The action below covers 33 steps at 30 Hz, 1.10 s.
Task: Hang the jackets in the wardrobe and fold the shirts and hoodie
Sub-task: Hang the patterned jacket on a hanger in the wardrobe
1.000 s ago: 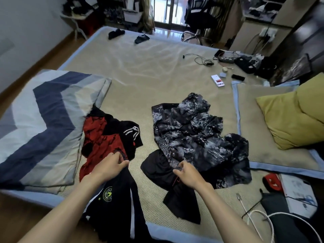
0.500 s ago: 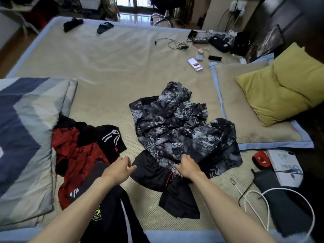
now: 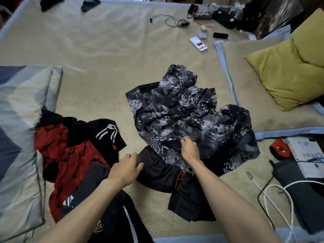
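Note:
A crumpled grey-and-black patterned jacket (image 3: 185, 113) lies in the middle of the bed. My right hand (image 3: 189, 149) pinches its near edge. Under it lies a black garment (image 3: 163, 172) with a red cord. My left hand (image 3: 127, 168) hovers at that black garment's left edge, fingers loosely curled, holding nothing. To the left sits a pile with a red-and-black shirt (image 3: 70, 155) and a black striped garment (image 3: 107, 132). A black top with a white stripe (image 3: 121, 220) lies at the near edge, partly under my left arm.
A striped folded quilt (image 3: 19, 137) fills the left side. A yellow cushion (image 3: 289, 71) rests on a blue-edged pillow (image 3: 249, 106) at the right. Cables (image 3: 273, 195), a box (image 3: 308, 155) and a dark pad sit near right. Small items and a cord lie at the far side.
My left hand has left the red-and-black pile and moved right toward the black garment. My right hand has slid a little further onto the patterned jacket. The view has tilted downward.

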Each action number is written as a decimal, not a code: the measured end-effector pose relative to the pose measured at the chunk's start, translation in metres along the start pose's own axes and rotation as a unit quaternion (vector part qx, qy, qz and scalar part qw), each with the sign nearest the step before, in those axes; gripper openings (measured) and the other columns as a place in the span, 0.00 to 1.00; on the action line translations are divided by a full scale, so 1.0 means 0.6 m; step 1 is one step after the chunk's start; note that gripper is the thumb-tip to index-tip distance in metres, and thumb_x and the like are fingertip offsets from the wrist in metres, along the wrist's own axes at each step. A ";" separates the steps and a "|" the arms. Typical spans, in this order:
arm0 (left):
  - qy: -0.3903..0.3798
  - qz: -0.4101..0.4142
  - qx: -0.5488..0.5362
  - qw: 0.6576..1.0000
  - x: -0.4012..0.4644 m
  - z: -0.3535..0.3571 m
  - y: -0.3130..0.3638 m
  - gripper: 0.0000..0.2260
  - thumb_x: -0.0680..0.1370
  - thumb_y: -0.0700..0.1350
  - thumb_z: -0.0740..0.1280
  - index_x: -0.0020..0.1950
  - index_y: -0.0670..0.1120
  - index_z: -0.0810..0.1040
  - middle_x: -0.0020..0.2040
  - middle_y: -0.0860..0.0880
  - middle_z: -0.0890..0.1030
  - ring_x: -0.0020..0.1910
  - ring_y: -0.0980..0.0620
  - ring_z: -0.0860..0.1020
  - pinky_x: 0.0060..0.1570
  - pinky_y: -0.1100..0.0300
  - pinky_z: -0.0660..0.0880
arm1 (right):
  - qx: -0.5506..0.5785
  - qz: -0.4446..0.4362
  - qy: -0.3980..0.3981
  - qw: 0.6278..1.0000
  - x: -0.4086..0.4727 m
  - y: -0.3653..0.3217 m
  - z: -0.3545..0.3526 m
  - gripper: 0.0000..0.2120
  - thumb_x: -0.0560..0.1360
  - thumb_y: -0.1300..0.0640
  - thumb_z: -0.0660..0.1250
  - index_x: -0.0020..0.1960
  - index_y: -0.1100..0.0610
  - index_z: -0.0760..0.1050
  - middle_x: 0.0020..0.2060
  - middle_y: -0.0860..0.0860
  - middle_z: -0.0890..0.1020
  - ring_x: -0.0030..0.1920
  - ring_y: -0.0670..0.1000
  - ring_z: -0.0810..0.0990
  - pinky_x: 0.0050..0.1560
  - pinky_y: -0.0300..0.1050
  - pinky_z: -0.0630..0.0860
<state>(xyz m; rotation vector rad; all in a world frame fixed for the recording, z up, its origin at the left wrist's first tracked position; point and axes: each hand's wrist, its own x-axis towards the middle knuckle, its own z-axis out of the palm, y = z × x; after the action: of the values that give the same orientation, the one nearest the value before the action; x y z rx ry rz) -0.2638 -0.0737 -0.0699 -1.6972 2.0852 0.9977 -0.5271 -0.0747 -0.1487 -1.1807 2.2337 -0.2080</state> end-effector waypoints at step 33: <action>0.154 0.630 -0.081 0.757 -0.411 -0.507 0.679 0.12 0.83 0.52 0.64 0.43 0.47 0.75 0.34 0.54 0.76 0.35 0.57 0.73 0.39 0.55 0.68 | 0.008 -0.020 0.287 0.958 -0.618 -0.125 -0.726 0.34 0.78 0.44 0.68 0.75 0.57 0.57 0.67 0.57 0.74 0.65 0.62 0.76 0.50 0.50 0.71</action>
<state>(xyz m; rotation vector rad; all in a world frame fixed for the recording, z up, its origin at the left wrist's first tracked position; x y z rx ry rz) -0.5149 -0.0576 0.4358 -0.2093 3.4826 1.2100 -0.5655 0.1174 0.3939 -1.2748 2.6890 -0.6580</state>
